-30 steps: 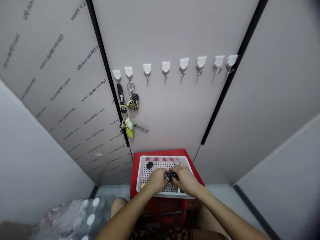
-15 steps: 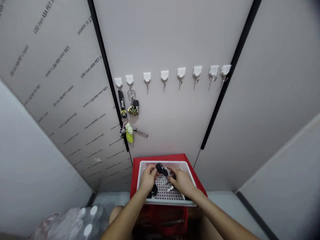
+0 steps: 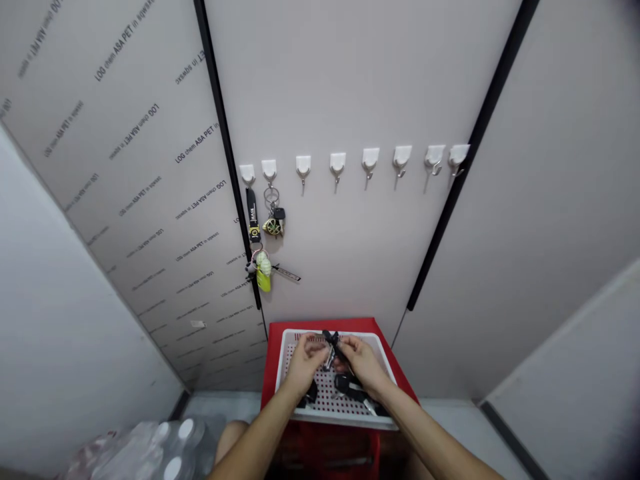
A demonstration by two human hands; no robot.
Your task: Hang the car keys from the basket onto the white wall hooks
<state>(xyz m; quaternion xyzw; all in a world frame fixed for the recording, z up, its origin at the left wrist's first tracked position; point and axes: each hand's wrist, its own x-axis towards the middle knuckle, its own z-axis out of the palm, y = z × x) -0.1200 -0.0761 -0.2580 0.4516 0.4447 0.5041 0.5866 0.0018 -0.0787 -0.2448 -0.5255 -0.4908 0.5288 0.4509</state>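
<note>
Black key bunch (image 3: pixel 332 347) held between both hands, over the 12 o'clock side of a white perforated plastic basket (image 3: pixel 345 418). Left hand (image 3: pixel 305 363) curled, fingertips pinching the bunch; right hand (image 3: pixel 363 363) likewise closed on it, a metal key blade showing between the two. On the basket's mesh floor: black car key (image 3: pixel 347 385) at 5 o'clock, small black fob (image 3: pixel 309 393) at 7 o'clock. Basket on a red plastic stool (image 3: pixel 320 325). Further out at 12 o'clock, on a grey wall panel (image 3: pixel 350 253), a row of eight white adhesive hooks (image 3: pixel 337 162); from the two leftmost, a key ring (image 3: pixel 271 195), a black lanyard (image 3: pixel 251 213) and a yellow-green charm (image 3: pixel 263 280). Shrink-wrapped water bottles (image 3: pixel 175 447) at 8 o'clock.
</note>
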